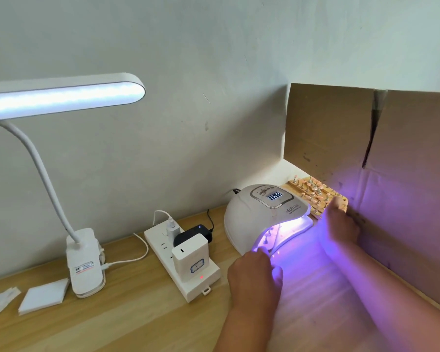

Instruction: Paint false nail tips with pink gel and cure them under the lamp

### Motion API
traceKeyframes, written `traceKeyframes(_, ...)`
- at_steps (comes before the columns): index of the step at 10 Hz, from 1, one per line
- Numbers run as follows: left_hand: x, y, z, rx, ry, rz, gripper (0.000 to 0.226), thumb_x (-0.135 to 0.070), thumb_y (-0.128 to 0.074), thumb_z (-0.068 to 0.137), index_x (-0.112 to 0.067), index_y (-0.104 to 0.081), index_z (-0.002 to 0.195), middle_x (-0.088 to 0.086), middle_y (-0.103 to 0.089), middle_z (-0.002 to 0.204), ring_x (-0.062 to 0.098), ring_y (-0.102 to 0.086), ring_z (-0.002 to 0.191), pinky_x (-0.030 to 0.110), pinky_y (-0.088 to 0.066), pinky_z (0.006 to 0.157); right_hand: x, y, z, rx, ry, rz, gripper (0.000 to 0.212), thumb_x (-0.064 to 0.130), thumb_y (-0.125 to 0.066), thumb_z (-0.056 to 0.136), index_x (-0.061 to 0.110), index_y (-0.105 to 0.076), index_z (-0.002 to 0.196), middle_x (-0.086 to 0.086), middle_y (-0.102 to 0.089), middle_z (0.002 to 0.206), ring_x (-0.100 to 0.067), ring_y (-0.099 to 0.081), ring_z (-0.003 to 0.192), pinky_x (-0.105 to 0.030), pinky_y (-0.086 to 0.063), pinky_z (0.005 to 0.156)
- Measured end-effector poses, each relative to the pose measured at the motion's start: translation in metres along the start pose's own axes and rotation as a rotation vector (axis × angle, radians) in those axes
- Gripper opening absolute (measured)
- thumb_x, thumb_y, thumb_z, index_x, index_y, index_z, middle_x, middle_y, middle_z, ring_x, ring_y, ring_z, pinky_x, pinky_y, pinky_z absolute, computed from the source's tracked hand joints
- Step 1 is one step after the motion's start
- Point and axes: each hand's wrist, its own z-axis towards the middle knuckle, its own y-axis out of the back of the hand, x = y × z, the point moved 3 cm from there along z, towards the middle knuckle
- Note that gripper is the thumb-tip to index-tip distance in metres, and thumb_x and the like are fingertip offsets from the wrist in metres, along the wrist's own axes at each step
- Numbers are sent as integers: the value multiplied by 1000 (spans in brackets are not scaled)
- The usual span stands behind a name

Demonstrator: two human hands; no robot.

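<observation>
Broadly, a pale wooden tabletop [127, 323] fills the lower view, and a white domed nail-curing lamp [244, 219] stands on it by the wall. A brown cardboard sheet [404, 153] stands upright just to the right of that lamp and catches its violet glow. Well to the lamp's left, a white gooseneck desk light [61, 97] is switched on above its clip base. A white power strip [160, 247] lies between the two, near the lamp's left side.

The right hand [341, 224] is to the lamp's right, and its fingertips reach a wooden rack [296, 187] just behind and to the right of the lamp. It is motion-blurred, so I cannot tell its grip. The left hand [254, 275] is at the lamp's glowing mouth with bent fingers. Glare hides whether they hold anything.

A stack of white square pads [45, 295] lies far to the left. A white boxy adapter [191, 252] and a black adapter [196, 233] sit on the strip.

Pink nail tips on small stands [315, 191] fill the rack. More small stands [265, 241] show inside the lamp's mouth, under its light. Its display shows lit digits.
</observation>
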Motion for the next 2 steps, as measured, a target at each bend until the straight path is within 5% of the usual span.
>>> traceKeyframes(1, -1, 10, -7, 68, 12, -10, 31, -39, -49, 95, -16, -61, 111, 5, -67, 110, 26, -63, 102, 30, -41, 75, 3, 11, -21, 63, 17, 30, 37, 9, -36, 104, -1, -36, 139, -16, -59, 130, -34, -63, 117, -39, -51, 92)
traceKeyframes(2, -2, 23, -23, 136, 40, -68, 30, -40, -50, 93, -18, -62, 110, 4, -64, 116, 23, -61, 107, 27, -41, 79, 0, 37, -55, 2, 157, 17, 26, 11, -45, 102, 8, -39, 128, -8, -59, 121, -32, -68, 101, -37, -54, 74)
